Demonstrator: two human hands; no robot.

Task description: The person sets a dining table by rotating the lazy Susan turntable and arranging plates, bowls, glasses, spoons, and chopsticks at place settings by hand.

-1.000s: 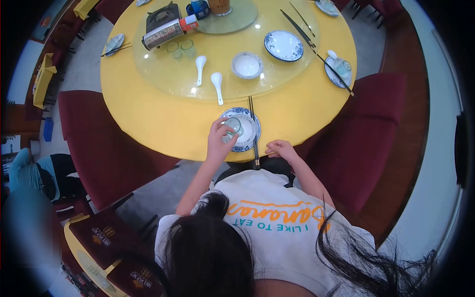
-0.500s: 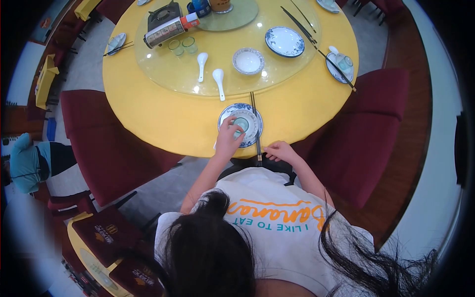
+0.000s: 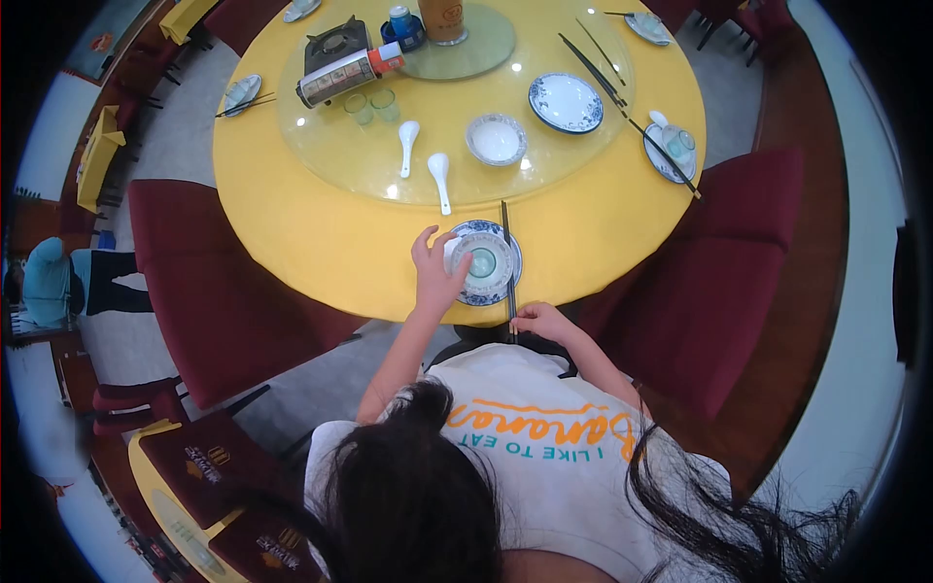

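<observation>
Near the front edge of the table, a small patterned bowl (image 3: 496,245) sits on a blue-and-white plate (image 3: 474,297), with a clear glass (image 3: 483,262) in its middle. At the left side of the bowl is my left hand (image 3: 438,277), its fingers spread and the thumb reaching over the rim beside the glass. A dark pair of chopsticks (image 3: 508,243) lies along the plate's right side, their near ends past the table edge. My right hand (image 3: 544,323) has its fingertips closed on those near ends.
On the glass turntable (image 3: 389,180) are two white spoons (image 3: 439,180), a bowl (image 3: 496,141), a stack of plates (image 3: 566,103), two glasses (image 3: 371,107), a gas canister (image 3: 335,80) and a portable stove (image 3: 337,45). Maroon chairs (image 3: 719,262) flank me. Another person (image 3: 58,282) is far left.
My left hand has moved off the glass to the bowl's left side, its fingers spreading. My right hand has come in to the chopsticks' near ends. The view has shifted slightly.
</observation>
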